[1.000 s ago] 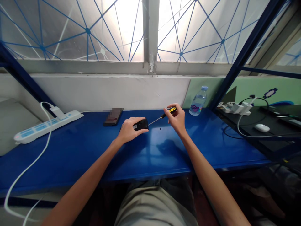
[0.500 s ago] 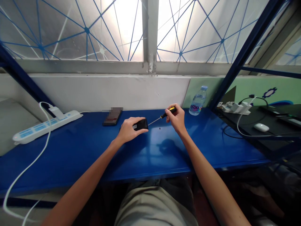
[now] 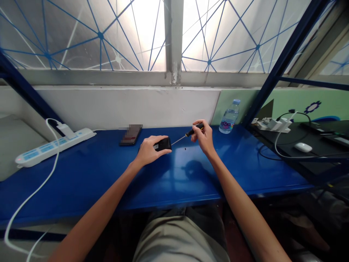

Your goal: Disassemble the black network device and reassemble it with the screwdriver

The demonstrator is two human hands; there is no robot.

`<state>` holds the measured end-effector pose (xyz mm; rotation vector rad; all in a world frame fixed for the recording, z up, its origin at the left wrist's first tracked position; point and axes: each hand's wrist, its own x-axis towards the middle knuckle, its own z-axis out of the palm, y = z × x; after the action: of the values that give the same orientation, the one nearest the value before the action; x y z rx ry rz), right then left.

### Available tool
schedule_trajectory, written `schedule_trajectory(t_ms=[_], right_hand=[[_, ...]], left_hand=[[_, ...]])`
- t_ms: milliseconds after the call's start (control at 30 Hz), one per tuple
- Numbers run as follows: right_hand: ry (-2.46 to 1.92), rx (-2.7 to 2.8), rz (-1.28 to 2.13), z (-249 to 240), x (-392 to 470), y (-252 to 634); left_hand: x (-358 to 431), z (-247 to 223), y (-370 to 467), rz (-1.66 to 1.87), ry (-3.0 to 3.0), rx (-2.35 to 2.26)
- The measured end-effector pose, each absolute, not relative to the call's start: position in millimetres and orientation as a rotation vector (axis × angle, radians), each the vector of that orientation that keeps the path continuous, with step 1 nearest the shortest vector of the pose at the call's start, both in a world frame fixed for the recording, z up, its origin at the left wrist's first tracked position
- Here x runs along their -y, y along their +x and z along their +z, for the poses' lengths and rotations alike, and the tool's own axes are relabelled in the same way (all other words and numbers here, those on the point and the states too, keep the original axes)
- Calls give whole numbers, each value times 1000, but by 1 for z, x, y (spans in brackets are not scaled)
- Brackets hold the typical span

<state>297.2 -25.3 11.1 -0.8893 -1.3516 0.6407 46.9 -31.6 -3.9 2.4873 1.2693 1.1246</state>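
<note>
My left hand (image 3: 149, 150) is wrapped round a small black device (image 3: 163, 145) on the blue table (image 3: 109, 182), its thumb and fingers along the device's sides. In my right hand (image 3: 203, 137) is a black and yellow screwdriver (image 3: 191, 133), pinched by the handle. The screwdriver's thin shaft slants down to the left, and its tip meets the right end of the device. Whether the tip sits in a screw is too small to tell. A tiny dark piece (image 3: 185, 149) lies on the table just right of the device.
A phone (image 3: 131, 135) lies behind my left hand. A white power strip (image 3: 56, 146) with a cable is at the left. A water bottle (image 3: 230, 116) stands at the back right, near a white mouse (image 3: 303, 147) and chargers (image 3: 279, 124).
The screwdriver handle has turned a little within my right hand, and its fingers have shifted slightly. My left hand and the device stay in place.
</note>
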Motion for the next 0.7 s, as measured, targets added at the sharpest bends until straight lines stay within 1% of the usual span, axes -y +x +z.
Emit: schedule_trajectory(t_ms=[167, 467, 700], right_hand=[[-882, 1322, 643, 13, 25, 297], [-977, 1354, 540, 13, 30, 296], [-841, 1360, 664, 10, 25, 298]], left_hand=[[32, -4, 47, 1119, 2492, -1267], [32, -3, 47, 1104, 2485, -1273], [32, -4, 47, 1112, 2485, -1268]])
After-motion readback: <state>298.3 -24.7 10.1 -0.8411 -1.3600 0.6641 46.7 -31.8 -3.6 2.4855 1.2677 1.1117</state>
